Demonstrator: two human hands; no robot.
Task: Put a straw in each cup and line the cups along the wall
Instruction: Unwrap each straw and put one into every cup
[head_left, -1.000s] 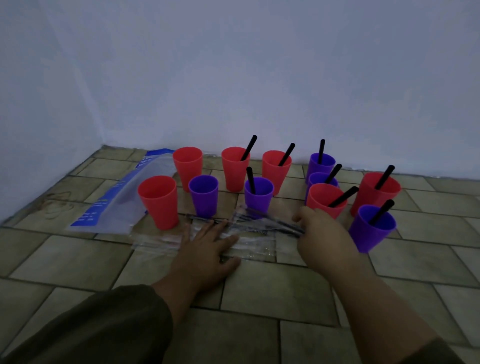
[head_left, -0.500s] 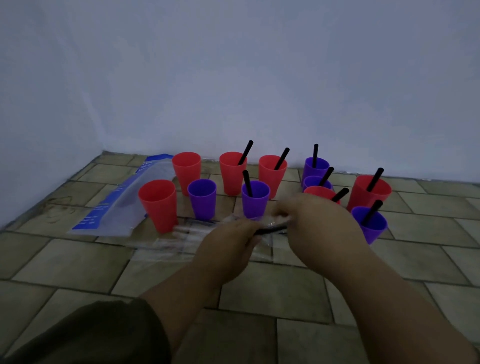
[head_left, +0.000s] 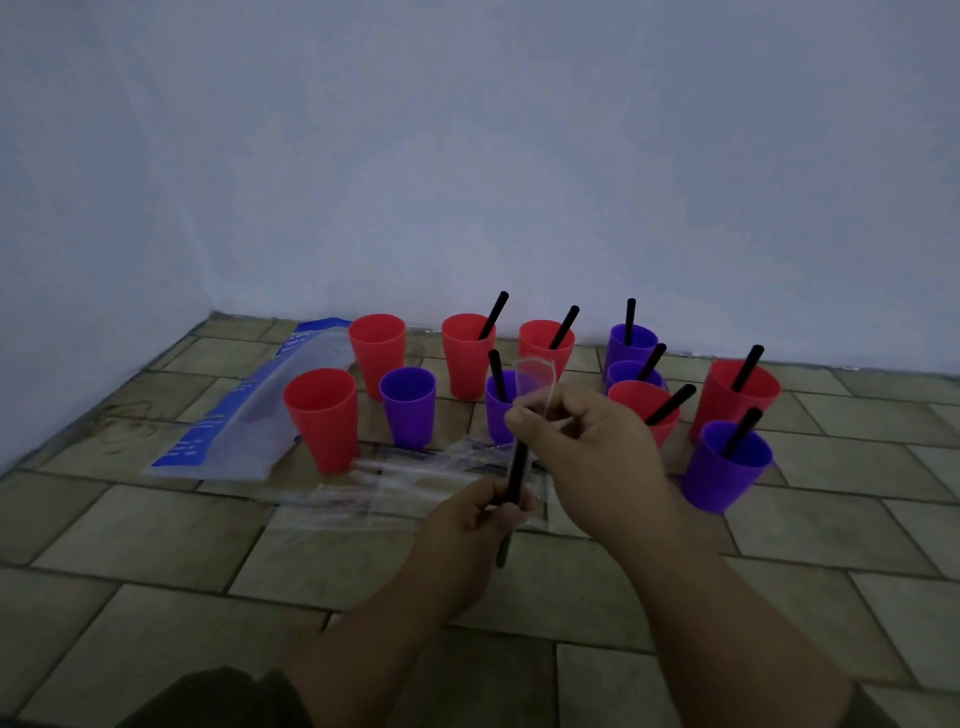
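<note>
My left hand (head_left: 480, 512) is closed around the lower part of a thin black straw (head_left: 517, 470), a smooth matte tube standing nearly upright, its bottom end poking out blurred below my fist. My right hand (head_left: 587, 447) sits just above it, fingers pinched on the clear wrapper (head_left: 535, 379), a crinkly see-through sleeve that curls up past my thumb. Under both hands lies a pile of clear wrappers (head_left: 395, 483) on the floor (head_left: 156, 545), which is rough tan tile; how many wrappers are there I cannot make out. Left of my hands stand 3 smooth plastic tapered cups with no straw: a red cup (head_left: 322, 415), a purple cup (head_left: 408, 405) and another red cup (head_left: 377, 353) behind them, near the wall (head_left: 467, 156). Further left a flat plastic bag (head_left: 249, 415) with blue print lies on the tile. Beyond and to the right of my hands stand 8 more red and purple cups, each holding a black straw; 1 purple cup (head_left: 498, 415) is half hidden by my right hand.
</note>
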